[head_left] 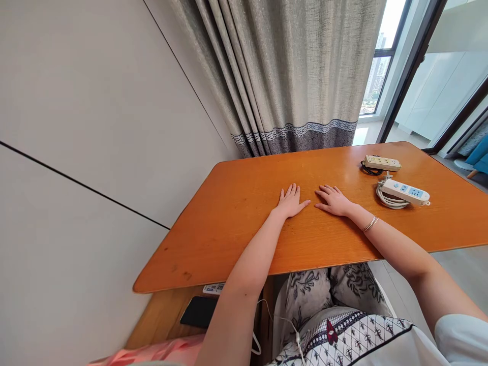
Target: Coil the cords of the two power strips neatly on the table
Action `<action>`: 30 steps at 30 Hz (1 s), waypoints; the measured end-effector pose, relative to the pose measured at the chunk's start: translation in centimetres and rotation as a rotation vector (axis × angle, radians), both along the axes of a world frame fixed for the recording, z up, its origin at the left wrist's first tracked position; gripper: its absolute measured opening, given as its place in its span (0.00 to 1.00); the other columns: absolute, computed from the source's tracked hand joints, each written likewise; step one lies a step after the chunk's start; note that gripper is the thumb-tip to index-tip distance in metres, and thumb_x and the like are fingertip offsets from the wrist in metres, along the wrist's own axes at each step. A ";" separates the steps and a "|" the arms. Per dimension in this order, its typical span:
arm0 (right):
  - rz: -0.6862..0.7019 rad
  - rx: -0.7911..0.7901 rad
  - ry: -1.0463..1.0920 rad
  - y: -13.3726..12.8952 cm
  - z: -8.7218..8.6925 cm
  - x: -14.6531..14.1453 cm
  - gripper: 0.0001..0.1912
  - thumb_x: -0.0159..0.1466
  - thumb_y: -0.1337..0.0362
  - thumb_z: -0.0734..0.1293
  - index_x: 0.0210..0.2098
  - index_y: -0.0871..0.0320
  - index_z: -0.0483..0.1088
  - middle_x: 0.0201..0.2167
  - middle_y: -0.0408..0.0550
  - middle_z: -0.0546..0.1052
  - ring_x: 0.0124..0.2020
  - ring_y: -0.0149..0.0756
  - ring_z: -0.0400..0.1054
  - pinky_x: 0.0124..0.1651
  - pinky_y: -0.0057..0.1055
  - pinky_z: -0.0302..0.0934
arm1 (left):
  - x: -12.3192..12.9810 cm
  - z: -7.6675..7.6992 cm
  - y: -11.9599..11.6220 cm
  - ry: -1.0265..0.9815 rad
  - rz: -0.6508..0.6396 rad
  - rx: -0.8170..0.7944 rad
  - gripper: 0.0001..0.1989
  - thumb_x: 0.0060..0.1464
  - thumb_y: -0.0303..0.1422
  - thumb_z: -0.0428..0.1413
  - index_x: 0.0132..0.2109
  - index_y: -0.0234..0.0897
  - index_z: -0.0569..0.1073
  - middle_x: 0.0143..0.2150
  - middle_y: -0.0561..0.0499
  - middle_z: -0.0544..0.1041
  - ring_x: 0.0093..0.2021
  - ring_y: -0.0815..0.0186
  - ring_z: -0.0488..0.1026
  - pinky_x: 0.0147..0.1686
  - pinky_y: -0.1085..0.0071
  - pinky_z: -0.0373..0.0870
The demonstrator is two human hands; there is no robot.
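My left hand lies palm down on the orange-brown wooden table, fingers spread and nothing under or in it that I can see. A short gap to its right, my right hand also rests flat on the wood with its fingers apart, a bracelet on that wrist. Beyond the right hand lie two power strips. The nearer, white power strip has its white cord coiled beside it. The farther, cream power strip has a dark cord bunched at its left end.
A pale wall runs along the left, and a grey curtain hangs behind the table's far edge. Under the near left edge, a black phone-like slab lies on a wooden surface. A thin white cable hangs near my lap.
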State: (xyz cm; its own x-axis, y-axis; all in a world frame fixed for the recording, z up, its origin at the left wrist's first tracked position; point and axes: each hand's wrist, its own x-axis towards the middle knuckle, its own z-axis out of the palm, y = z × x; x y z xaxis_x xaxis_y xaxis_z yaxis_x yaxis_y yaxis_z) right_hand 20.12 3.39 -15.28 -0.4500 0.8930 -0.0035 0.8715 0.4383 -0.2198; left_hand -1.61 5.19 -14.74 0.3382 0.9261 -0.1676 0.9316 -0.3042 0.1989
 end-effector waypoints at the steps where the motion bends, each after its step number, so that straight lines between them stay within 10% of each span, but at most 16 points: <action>1: -0.001 -0.001 0.000 0.0 0.0 0.0 0.37 0.71 0.46 0.61 0.72 0.61 0.58 0.74 0.62 0.54 0.76 0.57 0.44 0.74 0.58 0.41 | 0.0 0.0 0.0 -0.004 0.000 0.000 0.47 0.64 0.56 0.40 0.75 0.23 0.45 0.78 0.33 0.37 0.79 0.50 0.34 0.73 0.44 0.34; 20: 0.039 0.029 -0.014 0.3 0.8 0.8 0.35 0.70 0.48 0.64 0.68 0.62 0.63 0.72 0.65 0.60 0.73 0.59 0.53 0.72 0.55 0.48 | -0.1 0.2 -0.1 -0.010 0.001 -0.011 0.48 0.63 0.57 0.40 0.75 0.21 0.44 0.78 0.33 0.37 0.79 0.50 0.34 0.74 0.45 0.32; 30: -0.487 0.361 0.117 0.0 5.0 15.3 0.38 0.63 0.40 0.64 0.63 0.59 0.68 0.63 0.64 0.72 0.64 0.63 0.64 0.64 0.59 0.57 | -0.1 0.6 -0.3 -0.005 -0.005 -0.029 0.49 0.63 0.58 0.39 0.76 0.22 0.44 0.78 0.35 0.35 0.79 0.51 0.32 0.74 0.46 0.32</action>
State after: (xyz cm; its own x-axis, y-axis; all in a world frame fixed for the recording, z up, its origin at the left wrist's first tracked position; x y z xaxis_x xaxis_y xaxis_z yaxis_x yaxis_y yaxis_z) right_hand 35.40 3.35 -10.26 0.0308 0.9316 0.3622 0.9693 0.0606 -0.2383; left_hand -1.73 4.84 -14.12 0.3431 0.9193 -0.1928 0.9293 -0.3024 0.2119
